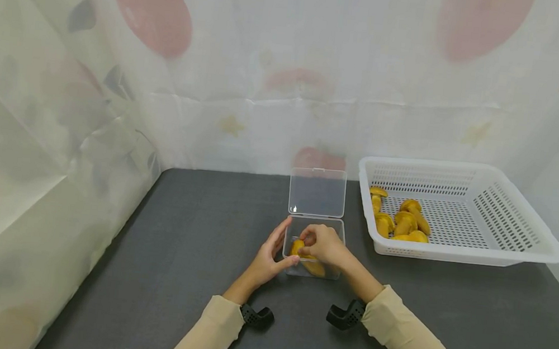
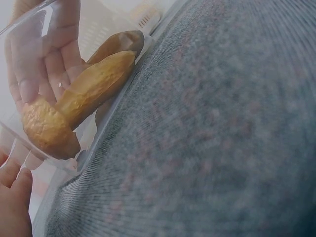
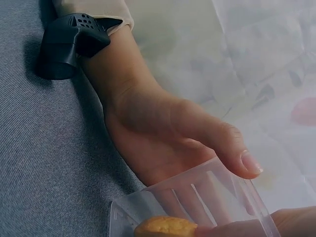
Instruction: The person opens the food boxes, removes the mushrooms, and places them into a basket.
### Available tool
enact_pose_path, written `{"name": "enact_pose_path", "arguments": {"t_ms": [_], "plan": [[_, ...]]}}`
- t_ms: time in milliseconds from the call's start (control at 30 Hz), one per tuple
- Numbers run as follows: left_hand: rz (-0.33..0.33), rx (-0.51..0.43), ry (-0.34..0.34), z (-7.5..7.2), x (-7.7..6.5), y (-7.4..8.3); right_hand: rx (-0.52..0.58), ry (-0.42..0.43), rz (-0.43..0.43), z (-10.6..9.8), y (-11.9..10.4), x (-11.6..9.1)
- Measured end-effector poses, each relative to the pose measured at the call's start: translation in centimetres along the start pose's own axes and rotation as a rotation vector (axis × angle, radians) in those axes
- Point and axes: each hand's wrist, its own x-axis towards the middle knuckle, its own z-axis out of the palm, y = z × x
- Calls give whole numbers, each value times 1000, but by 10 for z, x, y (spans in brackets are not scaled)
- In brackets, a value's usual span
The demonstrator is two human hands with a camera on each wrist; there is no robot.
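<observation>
A clear plastic box stands on the dark tabletop, its hinged lid raised at the back. Inside lie yellow-brown mushrooms; the left wrist view shows one mushroom tilted against the clear wall and part of another mushroom behind it. With fingers down in the box, my right hand pinches the nearer one at its cap. My left hand rests along the box's left side, fingers fairly straight and thumb at the near rim. The right fingertips are partly hidden in the head view.
To the right stands a white perforated basket holding several mushrooms at its left end. A patterned curtain hangs behind the table and along its left side. Each wrist wears a black camera mount.
</observation>
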Motion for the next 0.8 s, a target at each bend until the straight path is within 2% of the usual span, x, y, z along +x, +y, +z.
{"name": "enact_pose_path", "arguments": {"t_ms": [267, 800], "plan": [[-15, -16, -1, 0, 1, -1, 9, 10, 7, -2, -3, -3], [-29, -2, 1, 0, 0, -2, 80, 80, -104, -11, -6, -8]]}}
